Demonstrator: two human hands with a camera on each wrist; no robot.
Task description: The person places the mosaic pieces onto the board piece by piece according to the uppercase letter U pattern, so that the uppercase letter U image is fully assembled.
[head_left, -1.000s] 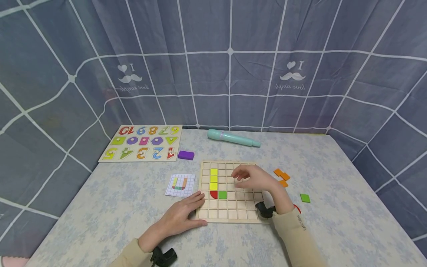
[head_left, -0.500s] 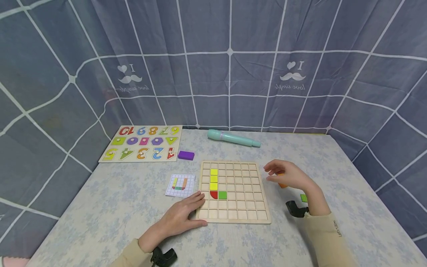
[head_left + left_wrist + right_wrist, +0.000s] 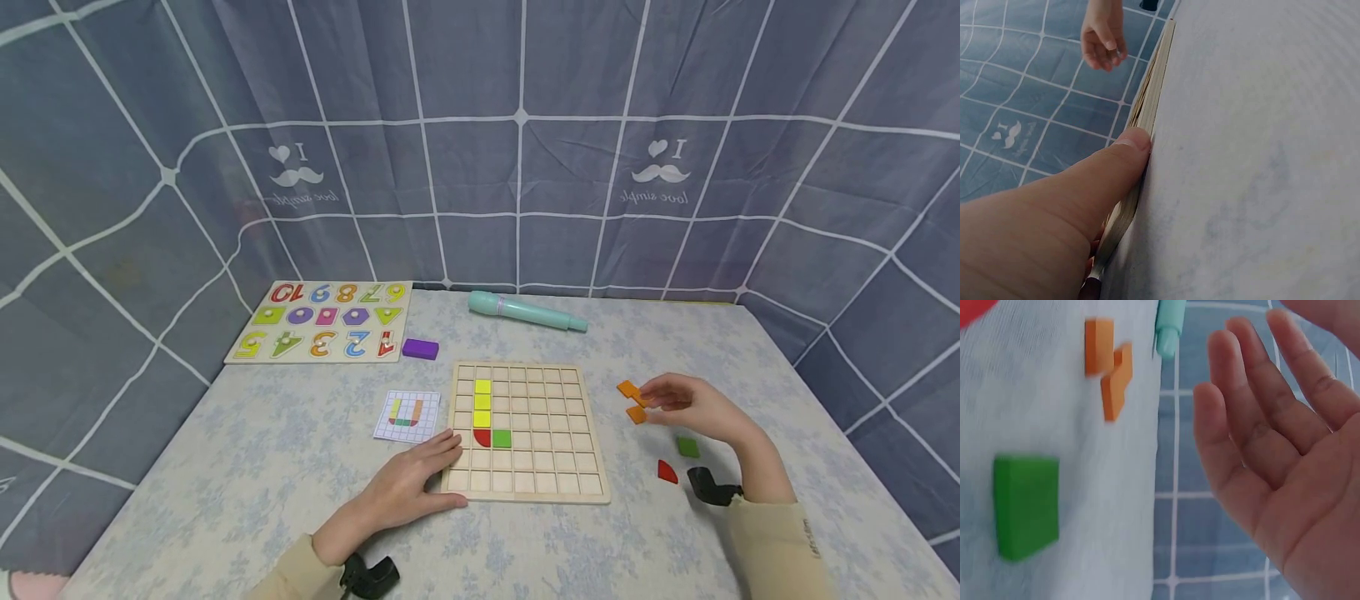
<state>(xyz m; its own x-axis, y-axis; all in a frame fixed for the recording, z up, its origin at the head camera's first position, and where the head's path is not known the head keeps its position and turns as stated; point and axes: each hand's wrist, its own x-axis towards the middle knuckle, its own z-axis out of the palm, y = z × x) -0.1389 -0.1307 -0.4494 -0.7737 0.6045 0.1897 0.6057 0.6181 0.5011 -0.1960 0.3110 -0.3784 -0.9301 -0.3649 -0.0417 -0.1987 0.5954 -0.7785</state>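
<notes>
My left hand (image 3: pixel 411 482) rests with fairly straight fingers on the left edge of a wooden grid board (image 3: pixel 547 462), its thumb against the near corner. In the left wrist view that thumb lies along the board's side (image 3: pixel 1124 215). Yellow square tiles (image 3: pixel 482 402) stand in a column on the board, above a red rounded tile (image 3: pixel 482 437) and a green square tile (image 3: pixel 502 438). My right hand (image 3: pixel 701 408) hovers just right of several orange tiles (image 3: pixel 637 414). The right wrist view shows its fingers (image 3: pixel 1260 381) loosely bent, holding nothing, with the orange tiles (image 3: pixel 1099 347) apart from them.
On the table right of the board lie a loose green tile (image 3: pixel 687 447) and a red tile (image 3: pixel 667 472). A pattern card (image 3: pixel 407 414) lies left of the board. Farther back are a number puzzle (image 3: pixel 300 333), a purple block (image 3: pixel 421 349) and a teal pen (image 3: pixel 528 312).
My right hand has moved from over the board rightward to the orange tiles, and the loose red tile has come into full view. My left hand has stayed put.
</notes>
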